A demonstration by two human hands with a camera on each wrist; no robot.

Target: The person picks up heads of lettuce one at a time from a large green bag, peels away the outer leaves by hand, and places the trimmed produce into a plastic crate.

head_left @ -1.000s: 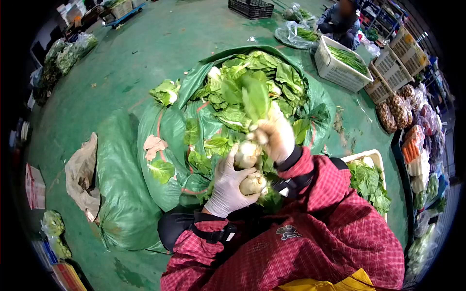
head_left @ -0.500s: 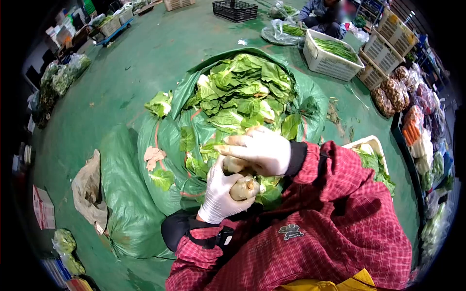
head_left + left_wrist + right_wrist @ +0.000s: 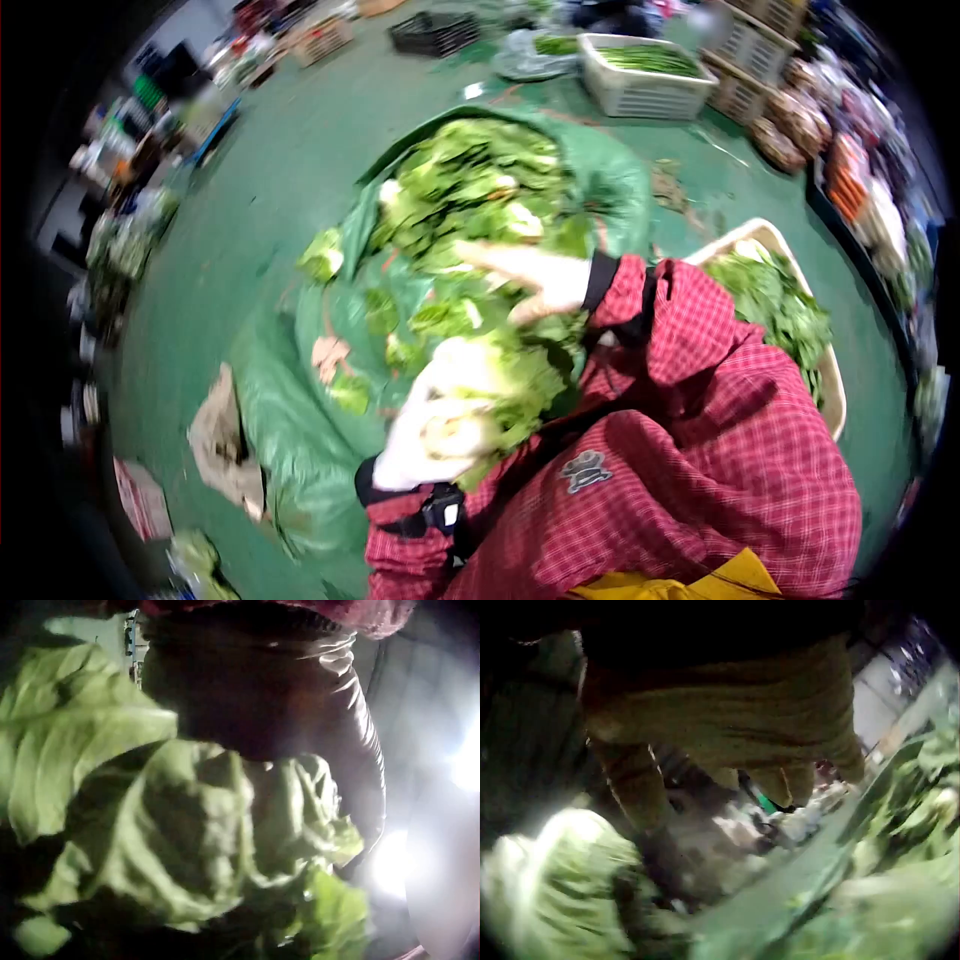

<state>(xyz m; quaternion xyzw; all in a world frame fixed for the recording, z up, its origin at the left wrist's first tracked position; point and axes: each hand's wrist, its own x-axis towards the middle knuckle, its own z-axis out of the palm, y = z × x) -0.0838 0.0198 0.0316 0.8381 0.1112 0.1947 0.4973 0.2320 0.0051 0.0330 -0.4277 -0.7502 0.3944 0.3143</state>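
your left hand [image 3: 408, 440] grasps leafy greens [image 3: 515, 385]; your right hand [image 3: 545, 278] is released – fingers extended; ahead of it sits an open green sack [image 3: 612, 175] of leaves

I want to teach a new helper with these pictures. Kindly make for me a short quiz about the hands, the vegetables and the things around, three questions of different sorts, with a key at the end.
1. True or false: the right hand has its fingers stretched out.
2. Choose one. The left hand holds:
A) carrots
B) a leafy vegetable
C) a knife
3. Fill in the missing word: beyond the green sack, the crate with long green stalks in it is ____ in colour.

Key: 1 true; 2 B; 3 white.
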